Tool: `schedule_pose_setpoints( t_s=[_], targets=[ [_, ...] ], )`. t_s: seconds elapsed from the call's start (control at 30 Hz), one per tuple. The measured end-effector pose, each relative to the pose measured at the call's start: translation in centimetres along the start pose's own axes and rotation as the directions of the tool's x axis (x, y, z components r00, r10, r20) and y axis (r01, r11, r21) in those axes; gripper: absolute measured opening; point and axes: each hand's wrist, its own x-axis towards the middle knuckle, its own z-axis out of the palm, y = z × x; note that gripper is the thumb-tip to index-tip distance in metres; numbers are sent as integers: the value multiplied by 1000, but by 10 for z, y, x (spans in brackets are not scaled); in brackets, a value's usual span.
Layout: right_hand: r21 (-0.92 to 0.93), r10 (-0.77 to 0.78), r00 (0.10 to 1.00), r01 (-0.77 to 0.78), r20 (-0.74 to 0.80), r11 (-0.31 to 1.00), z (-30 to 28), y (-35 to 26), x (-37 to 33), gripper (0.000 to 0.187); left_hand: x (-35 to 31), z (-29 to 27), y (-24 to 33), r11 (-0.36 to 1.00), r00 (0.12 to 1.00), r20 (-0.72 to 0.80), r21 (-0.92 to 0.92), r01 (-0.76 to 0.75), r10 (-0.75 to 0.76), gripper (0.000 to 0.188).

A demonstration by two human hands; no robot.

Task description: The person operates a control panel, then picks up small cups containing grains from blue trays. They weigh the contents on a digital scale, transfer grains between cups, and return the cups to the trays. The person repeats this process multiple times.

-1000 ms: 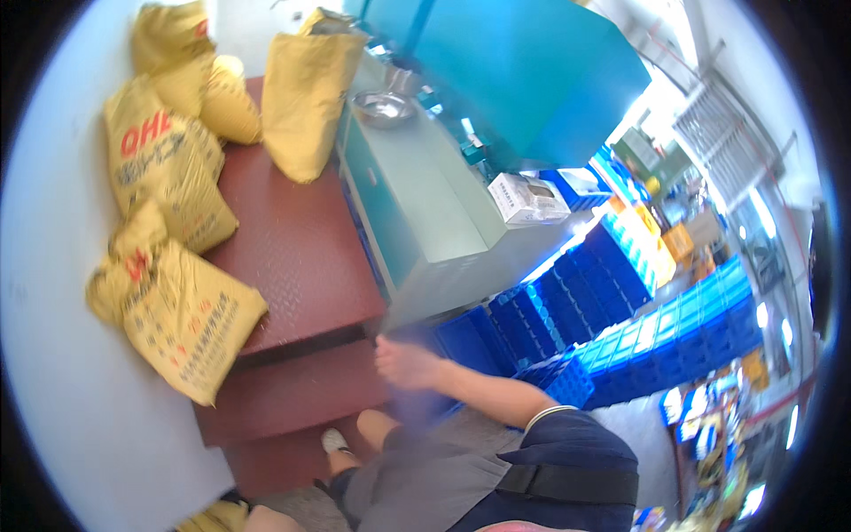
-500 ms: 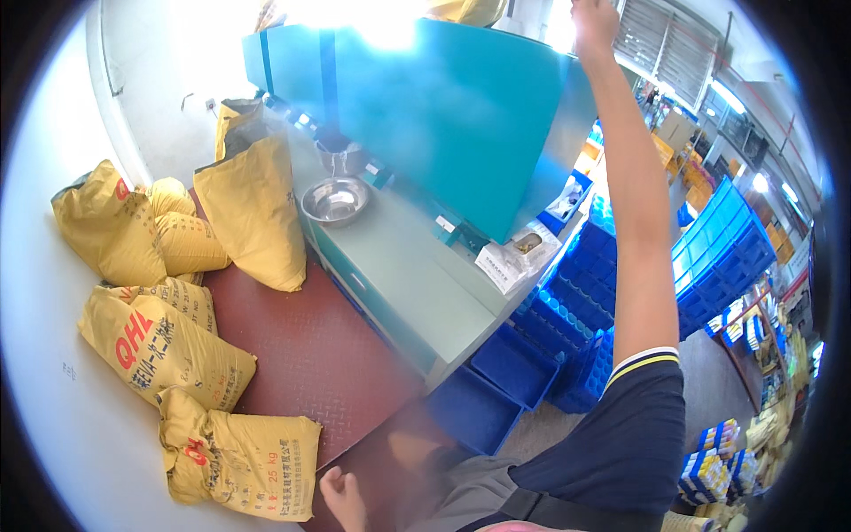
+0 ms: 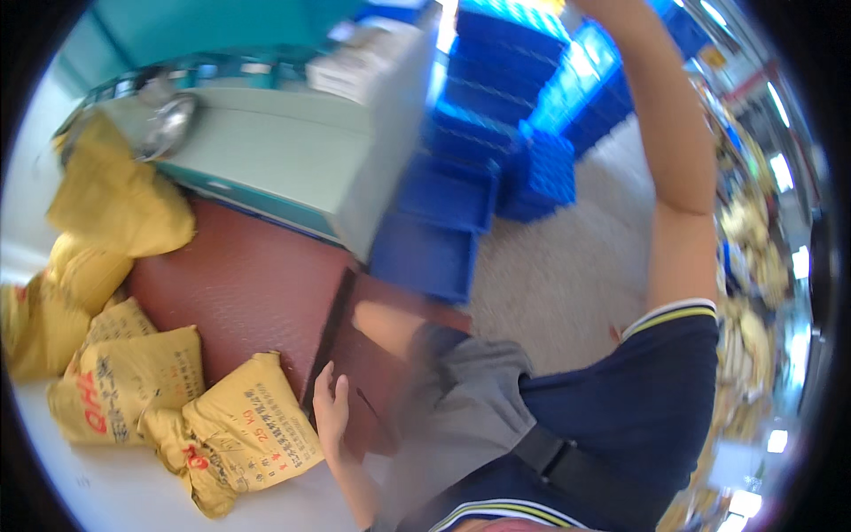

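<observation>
My left hand (image 3: 331, 410) is held low beside the nearest yellow printed sack (image 3: 253, 426), fingers loosely stretched and nothing in them. It hangs over the edge of a dark red floor plate (image 3: 248, 275); whether it touches the sack I cannot tell. My right arm (image 3: 678, 168) reaches up past the top rim of the picture, so that hand lies outside the view. Other plump yellow sacks (image 3: 124, 372) lean together on the left, one slumped sack (image 3: 120, 191) against the pale green machine (image 3: 266, 133).
A shiny metal bowl (image 3: 168, 126) sits on the machine's ledge, with a white box (image 3: 363, 62) further right. Stacked blue crates (image 3: 479, 106) stand beyond its end, and shallow blue trays (image 3: 425, 253) lie on the floor. Blurred shelving with goods (image 3: 745, 239) lines the right.
The view has swung right, so the machine and sacks have shifted left. My left hand has risen and its fingers have uncurled. My right hand has left the picture at the top.
</observation>
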Motion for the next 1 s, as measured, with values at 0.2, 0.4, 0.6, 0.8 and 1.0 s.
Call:
schedule_pose_setpoints(
  t_s=[0.2, 0.4, 0.6, 0.8, 1.0],
  targets=[
    [215, 197, 457, -701, 867, 679, -82, -160, -291, 38, -49, 105, 6, 991, 667, 739, -9, -131, 95, 39],
    [-571, 100, -568, -773, 817, 276, -194, -234, -515, 52, -32, 186, 74, 908, 574, 804, 345, -238, -155, 29],
    [-386, 492, -447, -894, 747, -226, -293, -251, -675, 51, 50, 367, 146, 748, 651, 724, 298, -593, 228, 25],
    [-277, 606, -617, -778, 502, -564, -367, -252, -900, 39, 118, 715, 148, 675, 331, 870, -4, -738, 367, 22],
    [235, 791, -597, -757, 131, -610, -408, -62, -1007, 26, 70, 961, 192, 675, -32, 999, 5, -738, -44, 39]
  ],
)
